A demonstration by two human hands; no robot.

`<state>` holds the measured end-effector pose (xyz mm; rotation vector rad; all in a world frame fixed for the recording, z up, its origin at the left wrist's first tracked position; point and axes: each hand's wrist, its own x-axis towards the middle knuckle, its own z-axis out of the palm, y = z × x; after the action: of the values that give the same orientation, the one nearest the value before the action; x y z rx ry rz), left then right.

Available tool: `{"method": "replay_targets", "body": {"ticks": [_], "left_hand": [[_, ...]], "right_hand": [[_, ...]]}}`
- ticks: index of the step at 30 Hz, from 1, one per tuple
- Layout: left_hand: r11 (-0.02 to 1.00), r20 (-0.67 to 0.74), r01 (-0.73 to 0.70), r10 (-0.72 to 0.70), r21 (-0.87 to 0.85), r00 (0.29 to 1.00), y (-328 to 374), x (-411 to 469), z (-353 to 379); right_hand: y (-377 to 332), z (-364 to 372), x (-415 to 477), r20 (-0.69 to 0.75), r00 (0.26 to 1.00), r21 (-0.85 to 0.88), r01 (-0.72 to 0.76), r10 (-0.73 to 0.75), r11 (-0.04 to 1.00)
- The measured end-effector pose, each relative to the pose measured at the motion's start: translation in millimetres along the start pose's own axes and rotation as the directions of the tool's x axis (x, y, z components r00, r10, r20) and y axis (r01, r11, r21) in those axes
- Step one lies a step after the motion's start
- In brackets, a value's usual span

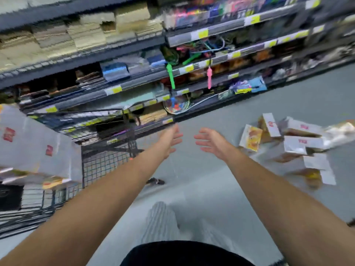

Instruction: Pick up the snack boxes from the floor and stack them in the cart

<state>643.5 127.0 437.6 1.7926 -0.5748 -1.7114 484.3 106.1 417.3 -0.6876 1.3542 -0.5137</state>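
Two bare arms reach forward over a grey shop floor in a store aisle, the frame heavily blurred. The left hand and the right hand meet near the centre of the frame, both empty, fingers spread and palms turned toward each other, with a narrow gap between them.

A loose pile of snack boxes lies on the floor at the right of the frame, just beyond the right hand but not touching it. The boxes are white and yellow-orange with red marks, tumbled at different angles, some flat and some on edge; their print cannot be read.

At the lower left stands a dark wire cart, its mesh wall below the left forearm. More boxes of the same white kind sit stacked in it, filling the left edge of the frame.

Grey store shelves with yellow price tags run across the upper half, holding blurred goods, among them a green and a pink hanging item near the centre. At the bottom centre, striped trousers and a dark garment are visible.
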Motion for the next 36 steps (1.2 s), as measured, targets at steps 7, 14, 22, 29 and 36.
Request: {"method": "replay_targets", "body": {"ticks": [7, 14, 22, 29, 36], "left_hand": [[0.957, 0.246, -0.037, -0.036, 0.287, 0.969, 15.9, 20.2, 136.0], [0.849, 0.393, -0.171, -0.045, 0.499, 0.919, 49.8, 60.8, 268.6], [0.702, 0.506, -0.238, -0.198, 0.671, 0.840, 104.2, 127.6, 430.8], [0.612, 0.529, -0.237, -0.353, 0.754, 0.772, 113.5, 169.6, 552.3], [0.547, 0.467, -0.169, -0.470, 0.820, 0.749, 89.1, 183.9, 676.6]], "right_hand": [[15.4, -126.1, -19.0, -0.190, 0.982, 0.189, 0.016, 0.020, 0.982], [14.3, -245.5, -1.1, -0.351, 0.933, 0.313, 0.043, 0.074, 0.949], [-8.3, -385.3, 26.6, -0.494, 0.842, 0.398, -0.004, 0.217, 0.917], [-12.4, -494.3, 30.1, -0.599, 0.720, 0.543, 0.043, 0.351, 0.839], [10.7, -616.5, 39.2, -0.584, 0.684, 0.596, -0.005, 0.438, 0.803]]}}
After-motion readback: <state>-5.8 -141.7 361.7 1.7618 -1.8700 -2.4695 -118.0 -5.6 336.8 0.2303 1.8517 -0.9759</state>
